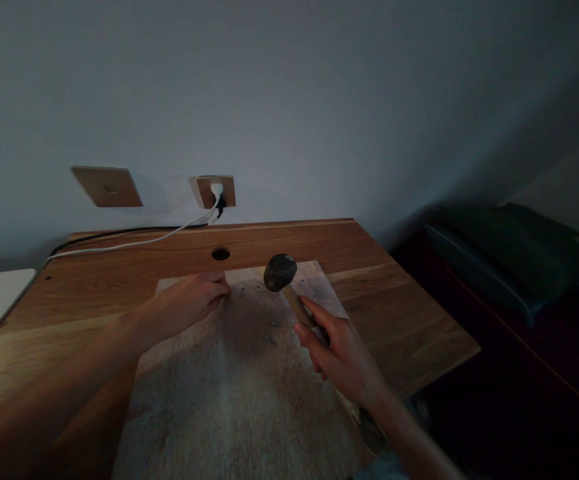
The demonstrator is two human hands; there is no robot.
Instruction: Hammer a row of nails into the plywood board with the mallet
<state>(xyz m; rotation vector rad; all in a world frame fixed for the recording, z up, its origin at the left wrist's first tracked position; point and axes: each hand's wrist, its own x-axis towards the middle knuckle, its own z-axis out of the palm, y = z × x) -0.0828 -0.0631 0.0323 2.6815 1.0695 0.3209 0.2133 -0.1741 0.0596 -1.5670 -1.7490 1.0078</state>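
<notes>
My right hand point(336, 353) is wrapped round the wooden handle of a hammer point(280, 272), whose dark head is raised over the far part of a pale worn board point(229, 393). My left hand point(194, 299) rests on the board's far left, fingers pinched together near its far edge; what they hold is too small to make out. Several small nails point(271, 338) lie or stand on the board between the two hands.
The board lies on a wooden desk point(399, 313) with a cable hole point(220, 253). A white cable point(134, 243) runs to a wall socket point(216, 191); a second wall plate point(107, 186) is further left. A dark case point(509, 260) sits to the right.
</notes>
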